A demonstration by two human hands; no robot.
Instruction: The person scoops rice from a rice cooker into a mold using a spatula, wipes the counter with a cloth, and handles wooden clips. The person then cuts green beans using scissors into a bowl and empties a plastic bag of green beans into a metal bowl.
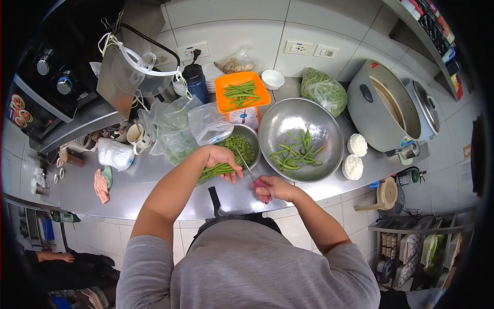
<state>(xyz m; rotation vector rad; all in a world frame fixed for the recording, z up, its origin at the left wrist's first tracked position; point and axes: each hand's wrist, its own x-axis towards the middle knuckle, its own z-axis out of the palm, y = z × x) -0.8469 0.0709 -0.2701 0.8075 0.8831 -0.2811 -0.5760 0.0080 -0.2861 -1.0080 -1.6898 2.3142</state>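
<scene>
Long green beans lie in my left hand, which is closed around them at the near edge of a small metal bowl. Cut bean pieces fill that bowl. My right hand grips the pink handles of scissors, whose blades point up and left toward my left fingers and the bowl. To the right, a large metal bowl holds loose whole beans. Behind the small bowl, an orange tray with more beans rests on a dial scale.
Plastic bags and a blue bottle stand left. A bag of greens, a big pot and two white-filled cups are right. A pink cloth lies far left. Another person's hand shows lower left.
</scene>
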